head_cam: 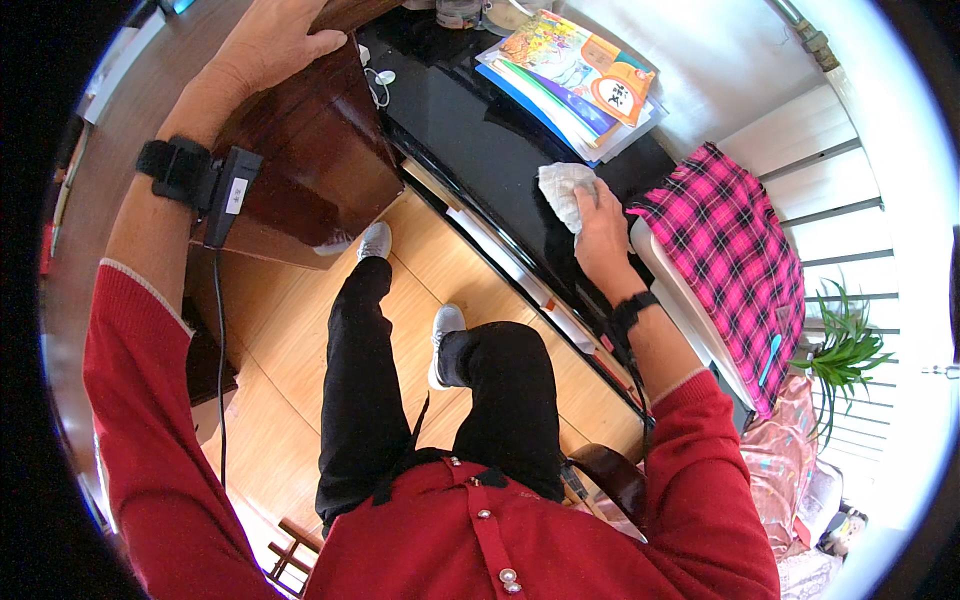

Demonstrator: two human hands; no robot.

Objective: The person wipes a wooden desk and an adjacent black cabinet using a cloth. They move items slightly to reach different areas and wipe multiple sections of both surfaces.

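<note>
My right hand (602,236) grips a crumpled white cloth (564,191) against a glossy black tabletop (472,161). Just beyond the cloth lies a stack of books and papers (577,79), with a colourful illustrated cover on top. A pink and black plaid cloth (727,270), draped over a white object, is close to the right of that hand. At the upper left, my left hand (274,41) rests palm down at the edge of a dark brown wooden surface (154,82), its thumb spread. The picture's rim cuts off its fingertips, and I see nothing held in it.
A white cable (382,82) and clear containers (459,11) are at the table's back. Papers fill an open slot (510,262) under its front edge. On the right are a green plant (847,352) and window bars (832,217). A black cable (221,360) hangs from my left wrist.
</note>
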